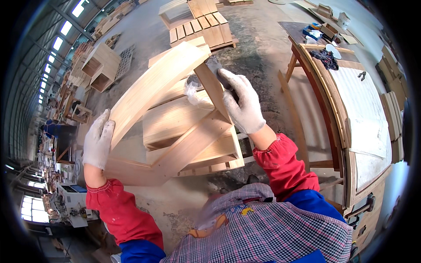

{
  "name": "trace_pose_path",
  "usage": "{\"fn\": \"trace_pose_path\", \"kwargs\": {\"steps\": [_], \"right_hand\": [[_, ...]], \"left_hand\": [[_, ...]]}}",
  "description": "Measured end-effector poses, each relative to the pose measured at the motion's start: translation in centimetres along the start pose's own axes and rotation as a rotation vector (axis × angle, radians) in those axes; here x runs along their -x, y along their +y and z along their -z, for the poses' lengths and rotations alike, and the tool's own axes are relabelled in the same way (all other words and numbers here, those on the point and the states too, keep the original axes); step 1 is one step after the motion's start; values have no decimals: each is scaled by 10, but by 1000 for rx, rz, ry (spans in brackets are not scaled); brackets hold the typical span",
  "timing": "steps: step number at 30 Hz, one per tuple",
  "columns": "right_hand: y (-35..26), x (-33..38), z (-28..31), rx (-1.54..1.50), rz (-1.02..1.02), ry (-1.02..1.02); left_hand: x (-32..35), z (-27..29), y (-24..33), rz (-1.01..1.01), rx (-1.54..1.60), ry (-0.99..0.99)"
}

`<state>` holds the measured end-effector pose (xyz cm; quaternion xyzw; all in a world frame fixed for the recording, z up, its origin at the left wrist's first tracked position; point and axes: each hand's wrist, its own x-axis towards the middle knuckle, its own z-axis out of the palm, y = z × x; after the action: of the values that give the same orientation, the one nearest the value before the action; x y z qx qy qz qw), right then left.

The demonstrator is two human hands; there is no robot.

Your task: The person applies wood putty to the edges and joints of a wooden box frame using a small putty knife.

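Holding a dark grey block [213,65] in the right hand [242,103], resting it against the far corner of a wooden frame [158,81]. Gripping the frame's left corner in the left hand [97,141]. Holding it over the left edge of stacked wooden boxes [169,125], not clearly showing contact beneath. Showing boards [193,141] already joined, apparently; not revealing the work left.

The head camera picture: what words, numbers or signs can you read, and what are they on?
Checked apron: blue marks like letters near the animal pictures, too unclear to read.
Wooden frame: no writing to be seen.
Machine at lower left: any markings are too small to read.
So nothing readable to quote.
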<state>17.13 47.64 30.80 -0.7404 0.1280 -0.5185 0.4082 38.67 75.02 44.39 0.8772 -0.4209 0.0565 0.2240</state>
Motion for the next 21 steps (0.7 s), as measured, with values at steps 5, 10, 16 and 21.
{"fn": "trace_pose_path", "kwargs": {"steps": [5,10,16,21], "right_hand": [[9,-1,1,25,34,-26],[9,-5,1,22,43,-34],[-8,-5,8,98,22,-40],[-20,-5,11,242,-7,-92]], "left_hand": [[0,1,2,6,14,5],[-1,1,1,18,28,4],[0,1,4,37,27,7],[0,0,2,18,15,12]]}}
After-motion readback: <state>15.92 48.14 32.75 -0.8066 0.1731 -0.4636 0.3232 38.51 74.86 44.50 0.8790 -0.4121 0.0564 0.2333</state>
